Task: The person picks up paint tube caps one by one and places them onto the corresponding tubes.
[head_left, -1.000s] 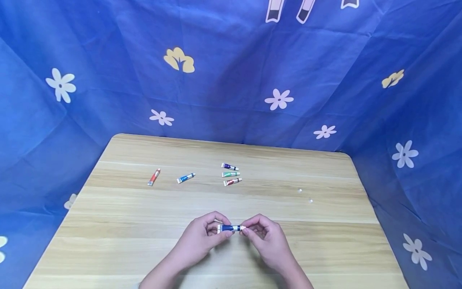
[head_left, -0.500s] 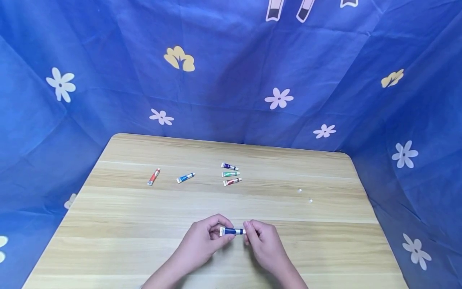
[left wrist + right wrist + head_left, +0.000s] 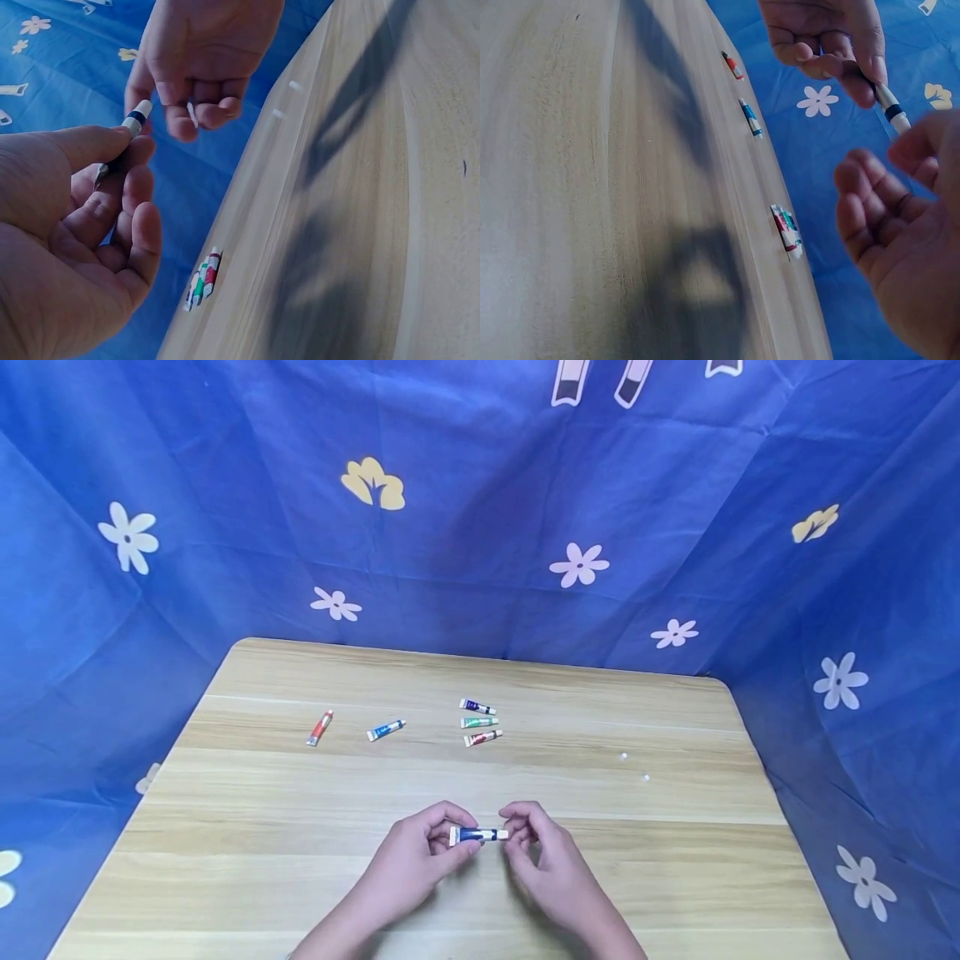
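My left hand (image 3: 417, 852) pinches a dark blue paint tube (image 3: 480, 835) between thumb and fingers, its white cap (image 3: 143, 109) pointing right. In the left wrist view, a dark band sits just below the cap. My right hand (image 3: 543, 860) is at the cap end, index finger above it and thumb close below. Its other fingers are curled, and a small thin white piece (image 3: 193, 115) shows between them in the left wrist view. In the right wrist view, a right fingertip overlaps the end of the cap.
Purple (image 3: 477, 706), green (image 3: 479, 722) and red (image 3: 483, 738) paint tubes lie together mid-table. Farther left are a light blue tube (image 3: 386, 730) and an orange-red tube (image 3: 319, 727). Two small white pieces (image 3: 623, 757) lie at right. Blue flowered cloth (image 3: 465, 527) surrounds the wooden table (image 3: 300, 827).
My right thumb and index finger have loosened and spread around the cap after gripping it half a second ago. The left hand keeps the tube, shifted slightly left and away from me.
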A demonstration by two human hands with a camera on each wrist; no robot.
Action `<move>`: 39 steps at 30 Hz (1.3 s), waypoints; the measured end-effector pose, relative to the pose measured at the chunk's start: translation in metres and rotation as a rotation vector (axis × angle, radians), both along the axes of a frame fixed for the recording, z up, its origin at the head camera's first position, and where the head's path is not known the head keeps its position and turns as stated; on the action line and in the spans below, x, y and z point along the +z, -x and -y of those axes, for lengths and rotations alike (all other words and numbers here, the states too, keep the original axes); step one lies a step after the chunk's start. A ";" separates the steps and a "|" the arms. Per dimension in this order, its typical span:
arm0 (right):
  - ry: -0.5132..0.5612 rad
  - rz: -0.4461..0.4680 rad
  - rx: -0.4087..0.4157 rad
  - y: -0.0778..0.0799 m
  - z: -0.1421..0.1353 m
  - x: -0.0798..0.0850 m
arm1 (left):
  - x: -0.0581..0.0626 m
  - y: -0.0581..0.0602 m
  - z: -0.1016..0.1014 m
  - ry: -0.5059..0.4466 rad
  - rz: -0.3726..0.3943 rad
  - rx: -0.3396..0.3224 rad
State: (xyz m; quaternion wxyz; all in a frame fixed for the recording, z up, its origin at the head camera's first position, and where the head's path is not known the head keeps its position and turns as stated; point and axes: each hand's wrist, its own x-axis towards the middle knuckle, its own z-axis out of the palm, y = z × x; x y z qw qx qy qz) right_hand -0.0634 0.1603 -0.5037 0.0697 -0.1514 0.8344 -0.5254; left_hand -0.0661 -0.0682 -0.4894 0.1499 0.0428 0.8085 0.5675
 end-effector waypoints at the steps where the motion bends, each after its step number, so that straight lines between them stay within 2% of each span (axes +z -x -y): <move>1: 0.008 -0.029 0.001 0.000 0.000 -0.001 | 0.000 0.000 0.000 0.001 0.007 0.005; 8: -0.007 -0.265 -0.038 0.001 0.003 -0.005 | 0.002 0.001 0.002 -0.004 0.038 -0.003; 11: -0.037 -0.285 -0.035 0.001 0.003 -0.006 | 0.003 0.001 0.002 0.008 0.032 -0.001; 17: -0.078 -0.238 0.014 -0.001 0.002 -0.007 | 0.003 -0.001 0.001 0.014 -0.026 -0.017; 21: -0.041 -0.231 0.062 0.001 0.002 -0.010 | 0.001 -0.004 -0.001 0.022 -0.103 -0.037; 27: 0.038 -0.055 0.099 0.001 0.001 -0.011 | -0.002 -0.006 -0.005 0.062 -0.257 -0.037; 29: 0.047 -0.027 0.106 0.002 0.000 -0.012 | -0.003 -0.006 -0.008 0.086 -0.306 -0.031; 34: 0.050 0.014 0.101 0.003 -0.003 -0.015 | -0.007 -0.006 -0.013 0.208 -0.426 -0.029; 39: 0.029 0.025 0.071 0.004 -0.004 -0.023 | -0.013 -0.003 -0.015 0.383 -0.525 -0.082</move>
